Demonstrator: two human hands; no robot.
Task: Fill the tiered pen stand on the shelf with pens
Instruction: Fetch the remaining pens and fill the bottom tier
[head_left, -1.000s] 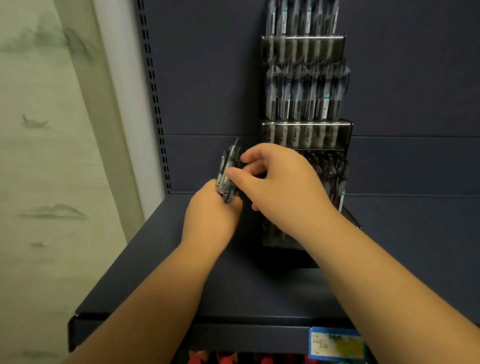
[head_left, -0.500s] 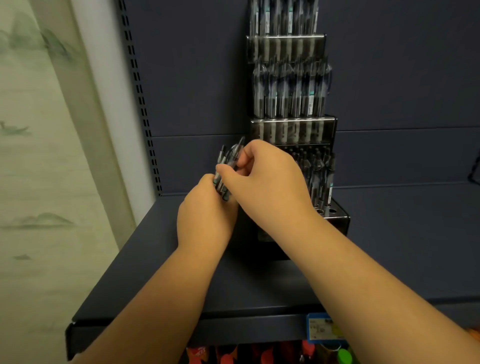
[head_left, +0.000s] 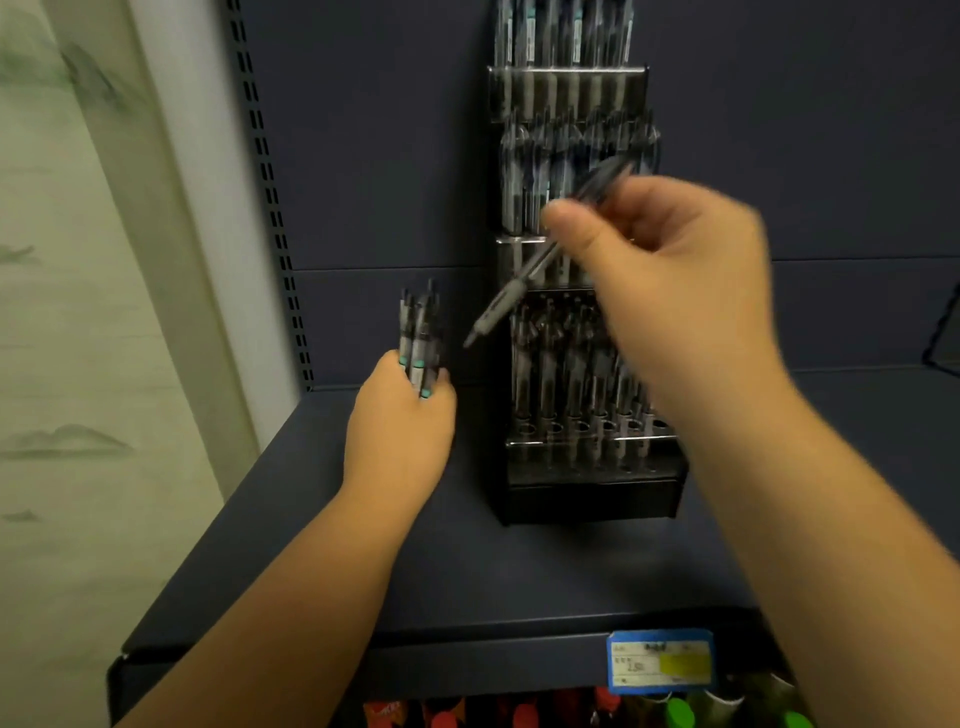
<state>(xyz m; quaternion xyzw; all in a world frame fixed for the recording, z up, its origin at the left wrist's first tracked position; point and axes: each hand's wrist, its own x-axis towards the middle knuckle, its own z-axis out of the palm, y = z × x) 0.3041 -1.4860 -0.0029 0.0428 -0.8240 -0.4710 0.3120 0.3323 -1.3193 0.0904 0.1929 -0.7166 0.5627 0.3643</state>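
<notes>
Tiered pen stand (head_left: 592, 488) sits on the dark shelf (head_left: 519, 582), backed against the shelf's rear panel, right of centre. Upper tiers packed with upright pens; the lowest front row has pens in most slots, with a few open holes visible at its left and right ends.

Left hand (head_left: 400, 431) hovers just left of the stand's base, fingers curled tight around a bundle of pens (head_left: 420, 338) held upright, tips up, teal bands showing near the grip. Bundle is apart from the stand, not touching it.

Right hand (head_left: 670, 270) is raised in front of the stand's middle tiers, blurred by motion. Its thumb and fingers pinch a single pen (head_left: 524, 270) held on a slant: tip points down-left, the other end up-right across the second tier. Pen is in the air, not in any slot. Exact finger placement on it is blurred.

The right hand and forearm cover much of the stand's right side, hiding the right-hand slots of the middle and lower tiers.

Around: perforated upright rail (head_left: 270, 208) at the shelf's left edge, pale wall with a faint landscape print beyond it. A blue and yellow price tag (head_left: 660, 662) is on the shelf's front lip. Red and green capped items (head_left: 675, 714) show on the level below, partly cut off.
</notes>
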